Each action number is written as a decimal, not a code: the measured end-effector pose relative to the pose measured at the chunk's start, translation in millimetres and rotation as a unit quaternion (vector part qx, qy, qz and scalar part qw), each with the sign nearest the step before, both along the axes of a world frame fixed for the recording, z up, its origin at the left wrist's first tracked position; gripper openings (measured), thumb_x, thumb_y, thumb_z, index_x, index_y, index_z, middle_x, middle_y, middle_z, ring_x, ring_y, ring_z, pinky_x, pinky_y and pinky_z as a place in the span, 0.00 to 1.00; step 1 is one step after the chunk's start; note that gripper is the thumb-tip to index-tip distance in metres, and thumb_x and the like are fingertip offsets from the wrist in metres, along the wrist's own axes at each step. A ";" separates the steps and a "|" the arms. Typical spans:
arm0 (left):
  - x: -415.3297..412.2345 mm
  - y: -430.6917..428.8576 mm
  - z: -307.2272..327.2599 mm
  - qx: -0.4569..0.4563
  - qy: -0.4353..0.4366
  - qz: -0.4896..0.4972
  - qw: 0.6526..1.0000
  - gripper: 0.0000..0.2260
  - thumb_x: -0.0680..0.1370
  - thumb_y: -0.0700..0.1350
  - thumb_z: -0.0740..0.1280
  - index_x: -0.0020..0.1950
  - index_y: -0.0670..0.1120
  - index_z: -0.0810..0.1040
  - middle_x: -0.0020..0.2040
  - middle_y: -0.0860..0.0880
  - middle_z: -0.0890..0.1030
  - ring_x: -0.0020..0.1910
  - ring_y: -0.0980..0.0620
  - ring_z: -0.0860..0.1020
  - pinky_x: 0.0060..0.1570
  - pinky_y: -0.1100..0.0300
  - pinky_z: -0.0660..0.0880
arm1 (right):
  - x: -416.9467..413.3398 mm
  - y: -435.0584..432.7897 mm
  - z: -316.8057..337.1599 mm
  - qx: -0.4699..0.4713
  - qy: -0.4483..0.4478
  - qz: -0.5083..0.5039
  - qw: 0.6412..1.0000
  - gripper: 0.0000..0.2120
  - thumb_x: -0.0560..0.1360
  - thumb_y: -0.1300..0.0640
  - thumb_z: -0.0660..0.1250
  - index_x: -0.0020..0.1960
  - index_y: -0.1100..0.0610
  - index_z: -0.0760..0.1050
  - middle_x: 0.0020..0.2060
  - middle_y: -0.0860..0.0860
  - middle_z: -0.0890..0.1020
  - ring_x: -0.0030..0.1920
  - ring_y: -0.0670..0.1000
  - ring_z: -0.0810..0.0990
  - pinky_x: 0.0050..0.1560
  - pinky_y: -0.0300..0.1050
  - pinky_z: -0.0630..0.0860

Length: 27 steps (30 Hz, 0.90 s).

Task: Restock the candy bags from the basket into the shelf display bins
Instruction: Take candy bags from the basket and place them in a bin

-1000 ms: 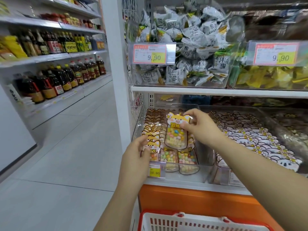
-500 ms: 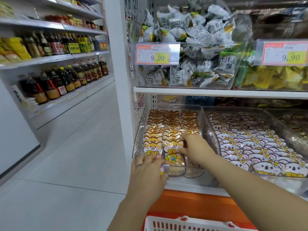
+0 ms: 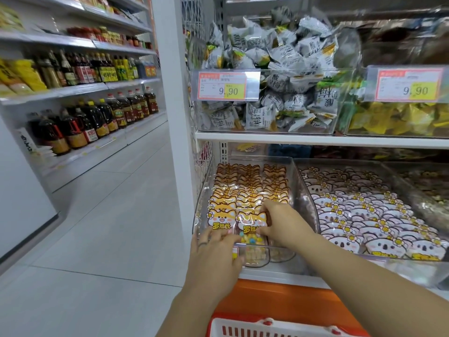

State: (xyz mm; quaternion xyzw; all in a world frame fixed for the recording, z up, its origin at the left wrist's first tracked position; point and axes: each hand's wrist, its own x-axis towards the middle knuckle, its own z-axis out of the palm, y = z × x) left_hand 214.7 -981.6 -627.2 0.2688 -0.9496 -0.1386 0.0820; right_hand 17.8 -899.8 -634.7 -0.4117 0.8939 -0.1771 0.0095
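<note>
The candy bag [image 3: 251, 228], an orange cat-faced pouch, stands at the front of the middle row in the clear display bin [image 3: 260, 158]. Its long axis runs up and down, cat head uppermost, with coloured sweets showing at its foot. We find the right hand [image 3: 281, 222] the nearer: its grip is clamped on the bag's right edge, thumb low and fingers curled over the top, so the bag lies directly left of that grip. The left hand [image 3: 218, 249] rests with fingers extended against the front-left bag and the bin's front lip, holding nothing. We judge the bag needs only seating downward. The bin holds three near-full rows of like bags. The adjoining bin [image 3: 401, 268] holds koala-faced bags, and the upper bin [image 3: 303, 70] grey-white packets. The red basket [image 3: 279, 323] sits below, its contents unseen.
</note>
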 end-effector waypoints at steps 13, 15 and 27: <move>1.1 3.9 -1.5 -0.003 -0.007 -0.010 1.000 0.19 0.83 0.59 0.55 0.74 0.60 0.67 0.76 0.58 0.65 0.79 0.50 0.53 0.77 0.43 0.47 | 2.0 1.5 -0.3 -0.018 -0.061 -0.010 0.998 0.15 0.74 0.57 0.73 0.58 0.54 0.73 0.42 0.51 0.80 0.44 0.53 0.80 0.48 0.48 0.79; 1.4 2.8 -2.1 -0.001 -0.008 -0.010 1.000 0.20 0.83 0.59 0.55 0.75 0.59 0.66 0.77 0.57 0.65 0.79 0.49 0.52 0.78 0.43 0.46 | 2.9 4.1 -0.2 -0.013 -0.059 0.003 0.998 0.20 0.75 0.56 0.72 0.65 0.53 0.71 0.43 0.49 0.80 0.44 0.51 0.79 0.48 0.46 0.78; 8.0 10.1 6.5 -0.065 0.077 -0.037 0.994 0.17 0.82 0.52 0.61 0.71 0.56 0.73 0.68 0.54 0.75 0.71 0.49 0.67 0.73 0.45 0.57 | 67.6 85.9 22.1 -0.122 0.029 0.138 0.983 0.19 0.77 0.54 0.69 0.67 0.51 0.73 0.60 0.48 0.78 0.61 0.49 0.75 0.61 0.43 0.72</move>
